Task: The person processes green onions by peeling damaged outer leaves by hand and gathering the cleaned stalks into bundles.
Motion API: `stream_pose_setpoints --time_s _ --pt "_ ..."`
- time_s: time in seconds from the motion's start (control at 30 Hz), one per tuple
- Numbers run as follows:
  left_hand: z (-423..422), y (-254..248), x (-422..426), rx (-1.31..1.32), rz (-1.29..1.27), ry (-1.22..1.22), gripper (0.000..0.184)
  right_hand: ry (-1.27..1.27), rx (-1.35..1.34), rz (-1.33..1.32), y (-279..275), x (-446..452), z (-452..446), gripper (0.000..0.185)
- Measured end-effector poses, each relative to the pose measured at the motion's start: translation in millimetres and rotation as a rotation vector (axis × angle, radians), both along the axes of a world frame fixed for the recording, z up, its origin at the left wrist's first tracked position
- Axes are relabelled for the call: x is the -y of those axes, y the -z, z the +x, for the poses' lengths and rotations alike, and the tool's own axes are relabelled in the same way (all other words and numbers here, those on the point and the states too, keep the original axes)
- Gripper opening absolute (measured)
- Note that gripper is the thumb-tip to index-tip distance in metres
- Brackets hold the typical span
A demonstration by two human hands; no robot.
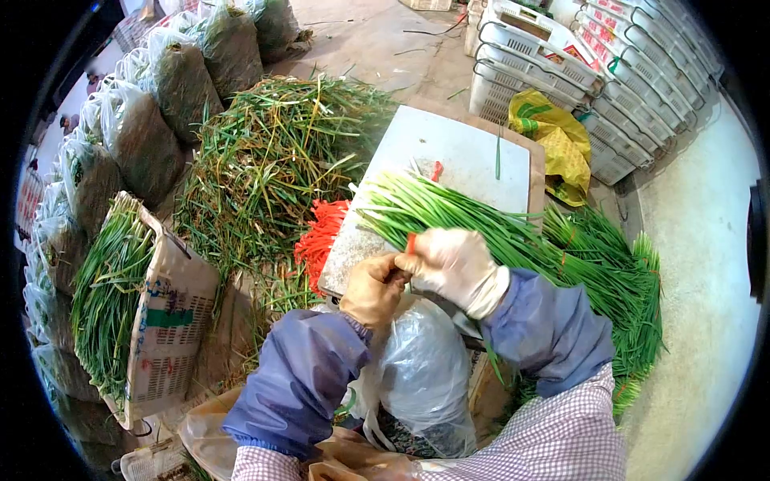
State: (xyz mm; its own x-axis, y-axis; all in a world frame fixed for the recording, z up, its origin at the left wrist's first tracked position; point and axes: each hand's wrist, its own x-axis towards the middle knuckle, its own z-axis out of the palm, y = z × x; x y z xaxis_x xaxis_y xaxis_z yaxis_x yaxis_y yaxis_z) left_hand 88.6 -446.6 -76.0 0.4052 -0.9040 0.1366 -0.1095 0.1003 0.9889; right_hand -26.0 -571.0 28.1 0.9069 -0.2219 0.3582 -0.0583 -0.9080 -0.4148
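A bunch of garlic chives (473, 208) lies across the white board (417, 144), pale stem ends to the left and green leaves to the right. A red tie (411, 242) shows at the near edge of the bunch. My right hand (457, 268), in a whitish glove, is closed on the tie against the chives. My left hand (373, 289), in a tan glove, pinches beside it, and the fingertips of both hands meet. The tie's end between the fingers is mostly hidden. A pile of red ties (322, 240) sits at the board's left edge.
Loose chive trimmings (273, 152) are heaped behind left. A tilted crate (176, 329) holds more chives, with filled plastic bags (144, 144) beyond. Bundled chives (618, 305) lie at right. Stacked white crates (529, 56) and a yellow bag (553, 144) stand behind.
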Motion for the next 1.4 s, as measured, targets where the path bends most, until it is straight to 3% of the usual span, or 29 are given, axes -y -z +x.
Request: stream_pose_setpoints --time_s 0.03,0.1,0.13,0.2,0.27,0.3,0.33,0.4,0.47,0.5,0.63,0.7,0.73,0.77,0.83,0.87,0.93,0.97,1.0,1.07,1.2,1.27,1.33,1.4 --pt "-1 -14 0 0.003 0.0 0.003 0.016 0.041 0.085 0.184 -3 15 1 0.038" --pt "-4 -41 -5 -0.062 0.36 0.041 0.017 0.239 0.023 0.558 -7 67 8 0.056" --pt "-4 -38 -4 -0.059 0.358 0.039 0.017 0.29 0.039 0.487 -4 88 9 0.069" --pt "-4 -31 1 -0.204 0.367 0.065 0.02 0.17 -0.293 0.721 9 116 9 0.078" --pt "1 -33 6 -0.218 0.376 0.081 0.023 0.152 -0.453 0.517 56 128 18 0.08" --pt "0 -30 10 -0.308 0.337 0.059 0.024 0.173 -0.4 0.333 58 115 16 0.077" --pt "-1 -26 12 -0.401 0.301 0.036 0.025 0.142 -0.473 0.36 54 103 21 0.072" --pt "-2 -22 10 -0.412 0.274 0.04 0.024 0.028 -0.301 0.336 68 81 18 0.067" --pt "-6 -27 1 -0.266 0.338 0.001 0.02 0.057 -0.381 0.579 72 56 17 0.063" --pt "-6 -35 -6 -0.219 0.423 -0.013 0.02 0.1 -0.269 0.391 72 46 14 0.057" --pt "-11 -37 -30 -0.384 0.376 -0.013 0.019 0.146 -0.325 0.306 62 25 13 0.056" --pt "-12 -31 -40 -0.332 0.375 -0.039 0.019 0.016 -0.403 0.768 35 35 15 0.063" --pt "-12 -29 -46 -0.283 0.377 -0.066 0.018 0.167 -0.42 0.685 35 41 18 0.064" --pt "-12 -32 -54 -0.401 0.366 -0.057 0.019 0.222 -0.427 0.743 30 49 19 0.061" --pt "-16 -52 -61 -0.312 0.427 -0.108 0.02 0.22 -0.463 0.8 17 58 14 0.058" --pt "-16 -57 -71 -0.222 0.506 -0.169 0.022 0.297 -0.368 0.657 23 63 13 0.056" --pt "-19 -32 -90 -0.102 0.356 -0.25 0.024 0.374 -0.187 0.448 26 59 18 0.049" --pt "-20 -28 -101 -0.026 0.271 -0.27 0.028 0.287 -0.158 0.455 -2 38 23 0.044" --pt "-17 -26 -116 0.058 0.186 -0.277 0.032 0.215 -0.004 0.439 10 44 24 0.034" --pt "-31 -36 -154 0.262 0.216 -0.445 0.036 0.043 0.046 0.584 -13 19 39 0.026" --pt "-29 -91 -261 0.11 0.407 -0.279 0.034 -0.294 -0.207 0.63 -53 -85 93 0.021" --pt "-33 -100 -322 0.097 0.284 -0.524 0.031 -0.516 -0.249 0.64 -55 -157 126 0.016" --pt "-48 -116 -383 -0.084 0.212 -0.911 0.025 -0.776 -0.314 0.568 -55 -237 156 0.018" --pt "-71 -100 -447 -0.011 0.319 -1.298 0.024 -1.121 -0.269 0.445 -60 -328 178 0.017"
